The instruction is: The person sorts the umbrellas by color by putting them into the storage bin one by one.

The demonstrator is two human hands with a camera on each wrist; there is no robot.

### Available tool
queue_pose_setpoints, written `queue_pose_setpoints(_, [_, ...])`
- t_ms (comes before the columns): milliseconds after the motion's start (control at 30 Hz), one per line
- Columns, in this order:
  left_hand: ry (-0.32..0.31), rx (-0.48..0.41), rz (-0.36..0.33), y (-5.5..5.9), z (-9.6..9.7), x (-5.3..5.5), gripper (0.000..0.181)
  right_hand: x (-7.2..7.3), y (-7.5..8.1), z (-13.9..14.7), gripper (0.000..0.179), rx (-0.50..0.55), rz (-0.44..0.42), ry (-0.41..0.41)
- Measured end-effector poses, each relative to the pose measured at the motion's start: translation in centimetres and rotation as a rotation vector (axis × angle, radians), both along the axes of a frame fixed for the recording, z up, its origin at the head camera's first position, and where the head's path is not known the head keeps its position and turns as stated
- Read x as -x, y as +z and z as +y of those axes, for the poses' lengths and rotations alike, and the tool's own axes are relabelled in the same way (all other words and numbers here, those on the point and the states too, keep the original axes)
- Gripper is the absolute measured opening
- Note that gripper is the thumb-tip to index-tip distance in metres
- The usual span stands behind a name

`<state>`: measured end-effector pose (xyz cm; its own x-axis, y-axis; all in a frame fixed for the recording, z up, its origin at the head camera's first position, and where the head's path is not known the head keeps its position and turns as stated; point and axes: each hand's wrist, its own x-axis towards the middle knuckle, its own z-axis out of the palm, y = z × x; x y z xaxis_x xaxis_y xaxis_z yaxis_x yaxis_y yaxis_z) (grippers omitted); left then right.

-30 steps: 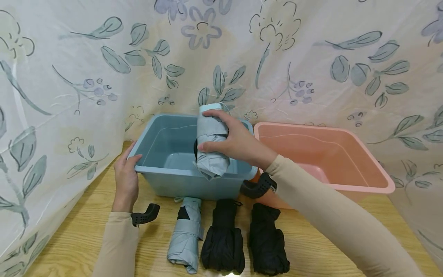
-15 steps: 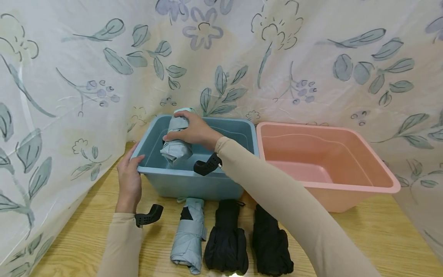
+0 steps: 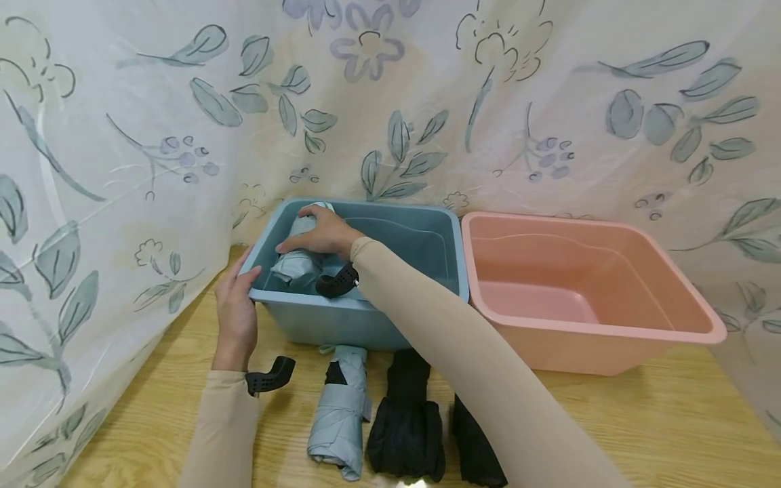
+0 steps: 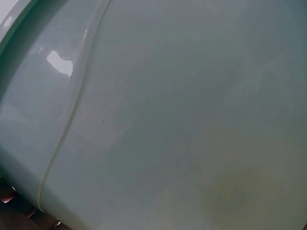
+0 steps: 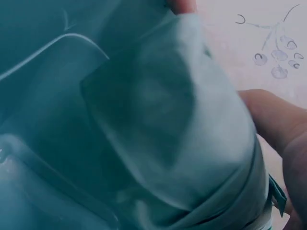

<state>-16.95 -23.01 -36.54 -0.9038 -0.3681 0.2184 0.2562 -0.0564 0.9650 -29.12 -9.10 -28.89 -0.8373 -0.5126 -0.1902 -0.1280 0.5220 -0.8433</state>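
My right hand (image 3: 323, 234) grips a folded light blue umbrella (image 3: 297, 264) inside the left part of the blue plastic bin (image 3: 366, 315). In the right wrist view the umbrella (image 5: 192, 129) fills the middle, with the thumb (image 5: 273, 117) along its side. At the bin's left end, my left hand (image 3: 236, 315) holds the rim, thumb over the edge. The left wrist view shows mostly the smooth wall of the bin (image 4: 168, 115), with bits of fingers at the lower left corner. Whether the umbrella touches the bin's floor is hidden.
A pink bin (image 3: 598, 349) stands right beside the blue one. In front lie another light blue umbrella (image 3: 338, 420), a black umbrella (image 3: 407, 434) and a second black one (image 3: 476, 447), partly under my right forearm. A flowered curtain (image 3: 396, 102) hangs behind the wooden table (image 3: 610, 420).
My right hand has carried the light blue umbrella left and down into the blue bin. The left hand stays on the rim. The view has shifted slightly.
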Motion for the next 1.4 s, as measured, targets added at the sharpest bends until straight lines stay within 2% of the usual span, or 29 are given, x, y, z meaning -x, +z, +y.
queue_pose_setpoints(300, [0.003, -0.009, 0.02, 0.1, 0.2, 0.0, 0.05, 0.2, -0.8, -1.2, 0.082, 0.0, -0.028, -0.004])
queue_pose_setpoints(567, [0.009, -0.015, 0.022, 0.1, 0.2, 0.1, 0.05, 0.8, -1.9, -1.3, 0.079, -0.009, -0.052, 0.031])
queue_pose_setpoints(900, [-0.003, -0.017, 0.029, 0.1, 0.2, 0.0, 0.05, 0.7, -2.3, -1.4, 0.081, -0.033, -0.118, 0.058])
queue_pose_setpoints(1133, [0.007, -0.008, 0.038, -0.1, 0.1, 0.1, 0.05, 0.8, -2.6, -1.8, 0.08, -0.144, -0.137, 0.109])
queue_pose_setpoints(1400, [0.018, -0.01, 0.052, -0.1, 0.3, 0.2, 0.05, 1.3, -2.9, -2.7, 0.081, -0.242, -0.153, 0.111])
